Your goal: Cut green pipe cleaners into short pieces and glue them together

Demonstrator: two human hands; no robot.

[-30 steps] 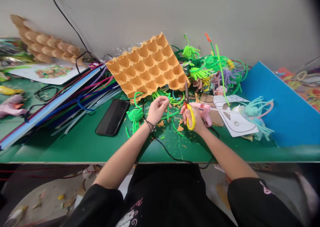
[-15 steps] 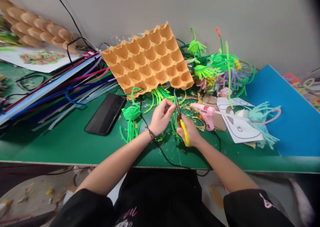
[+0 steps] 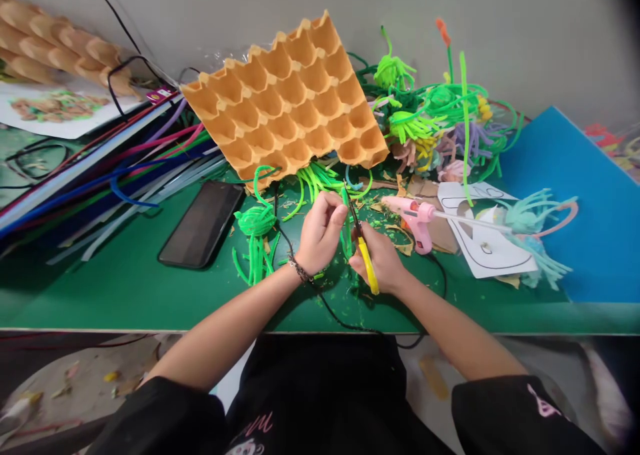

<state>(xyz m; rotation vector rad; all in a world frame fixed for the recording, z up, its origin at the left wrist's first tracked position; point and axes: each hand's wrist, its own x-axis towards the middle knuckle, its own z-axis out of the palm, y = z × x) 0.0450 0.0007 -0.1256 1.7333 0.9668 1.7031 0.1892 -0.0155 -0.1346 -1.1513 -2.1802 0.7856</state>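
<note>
My left hand (image 3: 321, 231) pinches a bright green pipe cleaner (image 3: 346, 236) over the green table (image 3: 125, 288). My right hand (image 3: 381, 261) grips yellow-handled scissors (image 3: 361, 241), whose blades point up toward my left fingers and meet the green strand. A coiled green pipe-cleaner bundle (image 3: 256, 231) lies just left of my left hand. Small green clippings litter the table around both hands.
An orange egg tray (image 3: 285, 115) leans behind my hands. A black phone (image 3: 201, 223) lies to the left, a pink glue gun (image 3: 417, 216) and its black cord to the right. Paper templates (image 3: 480, 241), a blue board (image 3: 570, 201), pipe-cleaner flowers (image 3: 435, 128) and long coloured strips (image 3: 100, 181) surround them.
My right hand brought the scissors left from beside the glue gun to my left hand, and the blades now touch the green pipe cleaner. The camera shifted slightly.
</note>
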